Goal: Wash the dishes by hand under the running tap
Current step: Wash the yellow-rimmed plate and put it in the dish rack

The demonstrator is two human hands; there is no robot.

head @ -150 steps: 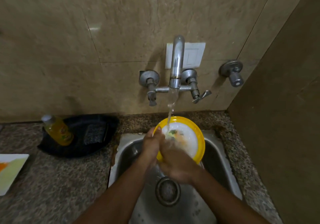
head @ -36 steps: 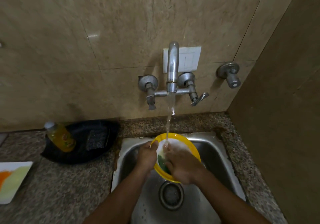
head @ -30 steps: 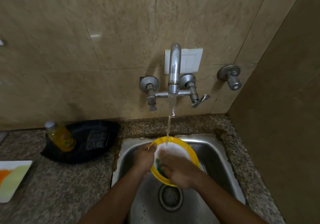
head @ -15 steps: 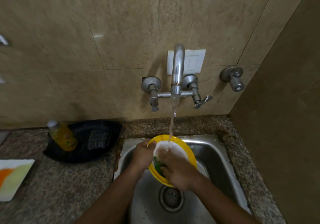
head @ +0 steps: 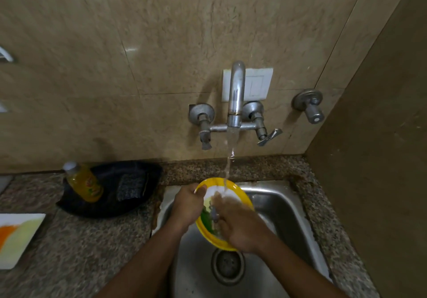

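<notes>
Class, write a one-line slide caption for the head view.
Left hand grips yellow-rimmed plate under running tap; right hand rubs it.

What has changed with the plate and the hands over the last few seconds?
The yellow plate has sunk lower into the sink and tilted flatter. The right hand went on rubbing its face; the left hand kept gripping the rim. Water still runs from the tap.

A speckled granite counter [head: 92, 247] runs along a beige tiled wall, with a steel sink [head: 288, 210] set into it at the right. A black tray [head: 111, 207] sits on the counter just left of the sink. A white plate [head: 16, 235] with orange and pale green bands lies at the counter's left edge.
</notes>
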